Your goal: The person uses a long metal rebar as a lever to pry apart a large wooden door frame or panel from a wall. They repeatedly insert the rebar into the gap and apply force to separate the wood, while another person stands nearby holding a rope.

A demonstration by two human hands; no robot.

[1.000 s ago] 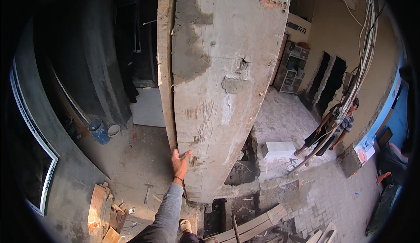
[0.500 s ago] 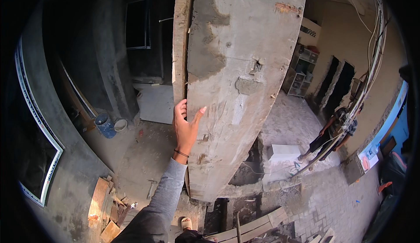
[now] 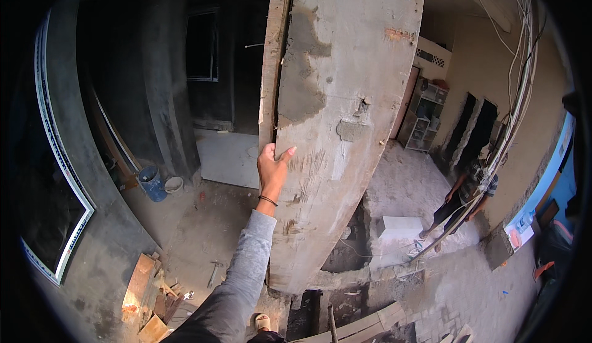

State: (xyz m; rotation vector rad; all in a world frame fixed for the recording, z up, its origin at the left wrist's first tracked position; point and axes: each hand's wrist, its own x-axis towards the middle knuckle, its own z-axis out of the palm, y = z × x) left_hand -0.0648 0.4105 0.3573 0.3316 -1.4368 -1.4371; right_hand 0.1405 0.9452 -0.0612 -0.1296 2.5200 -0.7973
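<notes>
A tall grey concrete column (image 3: 345, 176), with a darker cement patch and chipped spots, rises in front of me. Along its left edge runs a narrow wooden plank (image 3: 273, 65), with a dark gap between the two. My left hand (image 3: 271, 170) is closed at this edge: its fingers curl on the plank side and the thumb lies against the column's face. Part of the fingers is hidden. A dark band circles the wrist below a grey sleeve (image 3: 243, 269). My right hand is out of view.
Wood scraps (image 3: 145, 293) and a hammer (image 3: 214, 273) lie on the floor at left. A blue bucket (image 3: 152, 184) stands farther back. Near the column's foot are an open pit (image 3: 305, 315) and planks (image 3: 364, 326). A person (image 3: 462, 198) stands at right by hanging cables (image 3: 524, 78).
My left hand appears slightly farther right, as does the plank edge, while the view shifts a little. The thumb has drawn closer to the fingers. The hand stays at the column's left edge.
</notes>
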